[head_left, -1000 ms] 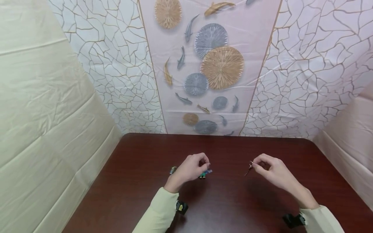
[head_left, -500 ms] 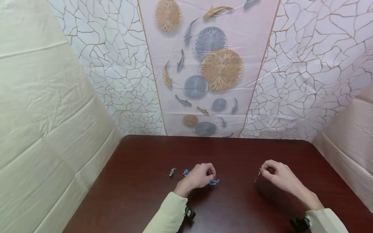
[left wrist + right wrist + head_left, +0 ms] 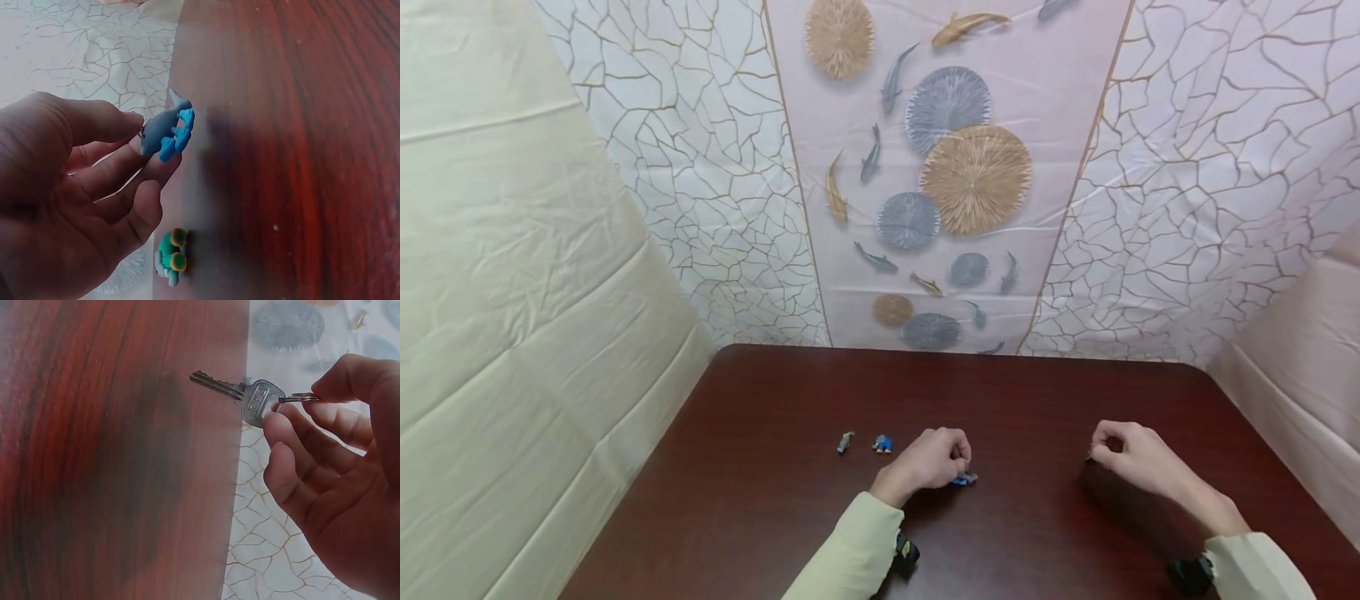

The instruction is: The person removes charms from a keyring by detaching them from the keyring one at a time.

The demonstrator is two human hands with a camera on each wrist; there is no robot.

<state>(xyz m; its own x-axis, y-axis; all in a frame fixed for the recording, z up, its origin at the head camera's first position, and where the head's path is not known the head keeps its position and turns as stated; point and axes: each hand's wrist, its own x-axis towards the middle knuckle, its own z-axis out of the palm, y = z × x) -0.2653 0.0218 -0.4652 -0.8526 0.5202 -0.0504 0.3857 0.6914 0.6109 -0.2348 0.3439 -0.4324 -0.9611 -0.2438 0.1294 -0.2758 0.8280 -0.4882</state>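
Note:
My left hand (image 3: 928, 460) pinches a small grey-blue dolphin charm (image 3: 164, 130) with bright blue waves under it, held above the table. Its thumb and index finger grip it by a thin ring at the nose end. To the right, my right hand (image 3: 1142, 460) pinches the metal ring of a silver key (image 3: 259, 403), whose blade points away from the fingers. In the head view the key is mostly hidden by the hand. A little green figure (image 3: 167, 250) with yellow-orange feet stands near the left hand in the left wrist view.
Two more small figures, one blue with orange feet (image 3: 882, 444) and one grey with yellowish green (image 3: 846, 442), are left of the left hand on the dark red-brown table (image 3: 760, 517). A patterned cloth (image 3: 970, 250) hangs behind the table's far edge.
Both hands have moved right and nearer the person, with the dolphin charm and the key still pinched. The blue figure has come into view from behind the left hand.

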